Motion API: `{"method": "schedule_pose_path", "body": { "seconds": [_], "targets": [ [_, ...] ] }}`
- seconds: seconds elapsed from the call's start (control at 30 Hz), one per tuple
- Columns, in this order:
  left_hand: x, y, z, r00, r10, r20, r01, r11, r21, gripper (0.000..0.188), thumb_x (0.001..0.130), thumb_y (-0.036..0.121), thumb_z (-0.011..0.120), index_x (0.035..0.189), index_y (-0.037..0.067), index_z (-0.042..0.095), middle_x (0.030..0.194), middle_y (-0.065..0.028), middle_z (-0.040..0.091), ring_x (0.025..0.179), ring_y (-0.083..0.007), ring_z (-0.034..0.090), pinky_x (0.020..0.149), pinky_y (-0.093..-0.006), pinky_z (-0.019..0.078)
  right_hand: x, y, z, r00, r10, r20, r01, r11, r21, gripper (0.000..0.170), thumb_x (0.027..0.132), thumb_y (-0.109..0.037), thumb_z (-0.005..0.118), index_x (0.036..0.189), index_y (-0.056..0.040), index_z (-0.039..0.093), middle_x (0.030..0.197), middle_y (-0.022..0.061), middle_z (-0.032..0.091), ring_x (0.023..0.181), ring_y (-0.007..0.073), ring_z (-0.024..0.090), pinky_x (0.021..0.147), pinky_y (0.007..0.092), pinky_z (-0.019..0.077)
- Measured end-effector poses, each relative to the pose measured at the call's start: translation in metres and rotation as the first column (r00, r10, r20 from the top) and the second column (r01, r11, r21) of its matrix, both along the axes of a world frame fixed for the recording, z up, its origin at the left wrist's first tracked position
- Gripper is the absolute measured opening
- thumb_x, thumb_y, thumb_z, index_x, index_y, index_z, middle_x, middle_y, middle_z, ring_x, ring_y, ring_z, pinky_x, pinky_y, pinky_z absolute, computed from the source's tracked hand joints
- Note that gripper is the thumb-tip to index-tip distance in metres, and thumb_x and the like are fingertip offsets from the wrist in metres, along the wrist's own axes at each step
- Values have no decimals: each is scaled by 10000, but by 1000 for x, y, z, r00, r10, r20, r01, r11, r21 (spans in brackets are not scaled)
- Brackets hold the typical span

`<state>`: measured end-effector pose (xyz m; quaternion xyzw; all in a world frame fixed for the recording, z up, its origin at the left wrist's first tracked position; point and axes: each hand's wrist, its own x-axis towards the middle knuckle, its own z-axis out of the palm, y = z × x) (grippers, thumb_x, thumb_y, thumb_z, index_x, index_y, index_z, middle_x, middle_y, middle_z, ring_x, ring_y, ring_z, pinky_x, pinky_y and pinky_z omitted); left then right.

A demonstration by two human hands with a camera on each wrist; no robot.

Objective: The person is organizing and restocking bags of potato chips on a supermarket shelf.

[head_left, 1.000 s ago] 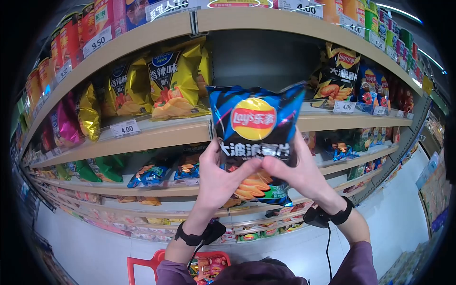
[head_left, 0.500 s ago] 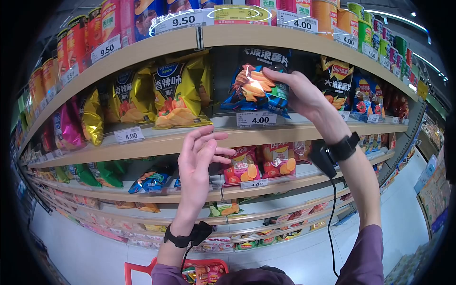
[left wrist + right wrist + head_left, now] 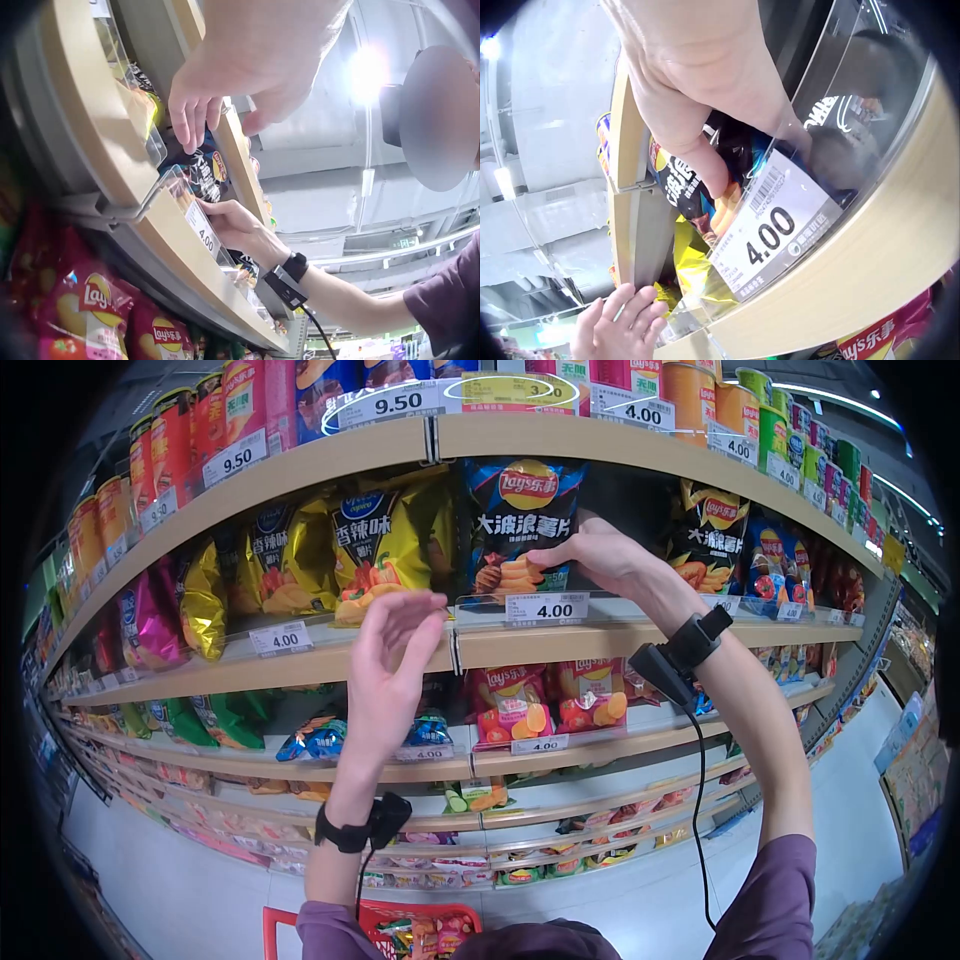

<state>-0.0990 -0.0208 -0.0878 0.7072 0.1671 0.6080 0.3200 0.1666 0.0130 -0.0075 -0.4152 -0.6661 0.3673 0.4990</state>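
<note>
A blue and black bag of Lay's potato chips stands upright on the shelf, behind the clear lip and a 4.00 price tag. My right hand grips its lower right side. In the right wrist view the thumb lies across the front of the bag, while the other fingers are partly hidden behind the shelf lip. My left hand hangs before the shelf edge with nothing in it, its fingers loosely bent, near the yellow chip bags.
Black Lay's bags stand farther right on the same shelf. Chip canisters line the shelf above, and pink Lay's bags sit below. A red basket holding several packets is at the bottom, in front of me.
The chip bag went from both hands onto the shelf and now stands more upright. My left hand let go and drew back down and left; the right stays on the bag.
</note>
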Motion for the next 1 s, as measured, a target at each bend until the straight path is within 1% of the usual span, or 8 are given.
{"method": "schedule_pose_path", "body": {
  "seconds": [0.03,0.2,0.4,0.53,0.63,0.77,0.87,1.0],
  "targets": [
    [3,7,7,1000,5,-28,-4,1000,30,324,934,137,596,1189,-37,500,1184,-149,601,1105,-211,586,971,-326,444,4,3,0,1000,-12,27,11,999,34,537,745,8,722,1228,56,491,1178,152,601,1166,248,500,1052,347,315],
    [26,41,36,990,24,-139,-19,999,39,583,918,256,638,1313,-74,366,1279,-227,528,1197,-257,536,1006,-360,426,9,-4,4,998,-58,-15,57,995,-77,436,755,26,679,1160,19,517,1099,109,622,1033,200,580,931,329,434],
    [54,63,61,884,35,-466,-117,982,-149,661,966,422,511,1249,-146,324,1206,-329,542,1182,-352,546,974,-358,428,-6,-18,0,996,-83,30,83,996,13,370,758,-15,656,1107,10,535,984,95,646,934,174,605,879,314,458],
    [62,73,59,849,204,-487,-188,979,82,579,970,392,500,1161,-138,365,1122,-328,579,1102,-398,581,913,-404,454,-1,-16,-2,992,-105,77,98,991,95,429,724,-5,657,1125,25,506,973,105,640,929,174,603,891,305,451],
    [61,76,64,817,147,-558,-191,981,-21,559,969,304,550,1331,-62,332,1291,-224,518,1232,-256,488,1031,-354,371,3,-13,-6,982,-150,115,127,974,185,551,702,-30,684,1205,32,466,1066,125,620,995,192,583,935,312,429],
    [58,64,69,780,199,-593,-192,978,76,563,964,285,564,1339,-69,338,1264,-219,537,1203,-255,509,1011,-353,390,2,-20,-5,979,-142,149,105,966,236,719,702,-141,764,1309,23,414,1190,152,588,1110,218,546,1008,327,383],
    [58,73,61,806,214,-551,-155,976,152,639,922,390,604,1233,-121,379,1149,-302,596,1110,-349,596,904,-374,467,0,-26,1,988,-114,109,83,963,256,768,738,-263,789,1333,23,397,1230,156,571,1148,217,528,1027,337,367],
    [59,76,56,883,110,-456,-129,992,-12,739,909,440,613,1308,-120,341,1205,-291,576,1113,-326,594,942,-363,454,2,-27,1,986,-152,64,124,939,321,819,776,-404,771,1346,39,385,1288,167,537,1190,215,501,1042,345,352]
  ]
}}
